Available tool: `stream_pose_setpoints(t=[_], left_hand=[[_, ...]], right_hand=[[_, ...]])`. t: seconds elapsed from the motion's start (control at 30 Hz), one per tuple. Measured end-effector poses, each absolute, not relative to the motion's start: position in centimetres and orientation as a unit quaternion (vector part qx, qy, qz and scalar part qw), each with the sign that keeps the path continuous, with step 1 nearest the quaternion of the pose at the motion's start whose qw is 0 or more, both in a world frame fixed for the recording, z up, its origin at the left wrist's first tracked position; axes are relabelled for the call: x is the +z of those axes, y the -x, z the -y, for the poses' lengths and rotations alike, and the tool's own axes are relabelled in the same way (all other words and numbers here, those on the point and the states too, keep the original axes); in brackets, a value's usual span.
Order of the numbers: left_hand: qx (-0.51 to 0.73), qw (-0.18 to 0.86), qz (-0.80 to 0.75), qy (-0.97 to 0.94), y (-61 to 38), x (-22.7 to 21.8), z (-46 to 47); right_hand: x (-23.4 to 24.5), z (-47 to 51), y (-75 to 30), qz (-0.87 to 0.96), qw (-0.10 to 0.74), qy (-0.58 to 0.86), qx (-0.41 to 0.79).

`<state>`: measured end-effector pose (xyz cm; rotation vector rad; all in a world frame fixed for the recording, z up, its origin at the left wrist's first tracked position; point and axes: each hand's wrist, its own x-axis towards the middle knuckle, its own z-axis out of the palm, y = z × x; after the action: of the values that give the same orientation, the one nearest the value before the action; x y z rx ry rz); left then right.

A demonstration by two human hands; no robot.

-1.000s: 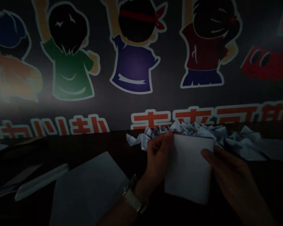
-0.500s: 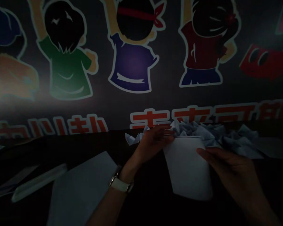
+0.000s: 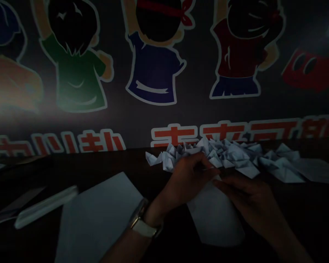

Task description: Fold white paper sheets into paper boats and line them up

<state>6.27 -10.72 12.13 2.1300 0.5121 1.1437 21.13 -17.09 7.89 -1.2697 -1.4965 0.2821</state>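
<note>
Both hands meet at the top end of a white sheet of paper (image 3: 216, 219), which hangs down toward me over the dark table. My left hand (image 3: 192, 177), with a watch (image 3: 145, 224) on its wrist, pinches the paper's upper edge with bent fingers. Close beside it, my right hand (image 3: 244, 191) grips the same edge between thumb and fingers. The fingertips nearly touch and cover the paper's top, so any fold there is hidden. Just beyond the hands lies a heap of folded paper boats (image 3: 230, 151).
A stack of white paper (image 3: 95, 219) lies left of my left forearm. Farther left rests a long, pale, narrow object (image 3: 46, 206). A flat sheet (image 3: 320, 170) lies at the right. Behind the table stands a wall (image 3: 137, 124) with painted cartoon figures and lettering.
My hands have come together at the paper's top edge; the left moved right and down, the right moved left. The paper's top now narrows between the fingers. More of the heap shows.
</note>
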Motion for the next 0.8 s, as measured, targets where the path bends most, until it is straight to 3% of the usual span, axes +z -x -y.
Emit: stream_pose_setpoints(t=[0.17, 0.43, 0.8], left_hand=[[0.450, 0.383, -0.184, -0.785, -6.4, 11.9, 10.2], [0.377, 0.214, -0.200, -0.879, -6.2, 12.3, 10.8], [0.470, 0.232, -0.261, -0.811, -4.5, 12.9, 6.9]], right_hand=[[7.5, 16.5, -21.1, 0.648, 0.534, 0.528, 0.128], [7.6, 16.2, -21.6, 0.660, 0.525, 0.522, 0.127], [7.5, 15.0, -22.2, 0.637, 0.530, 0.535, 0.164]])
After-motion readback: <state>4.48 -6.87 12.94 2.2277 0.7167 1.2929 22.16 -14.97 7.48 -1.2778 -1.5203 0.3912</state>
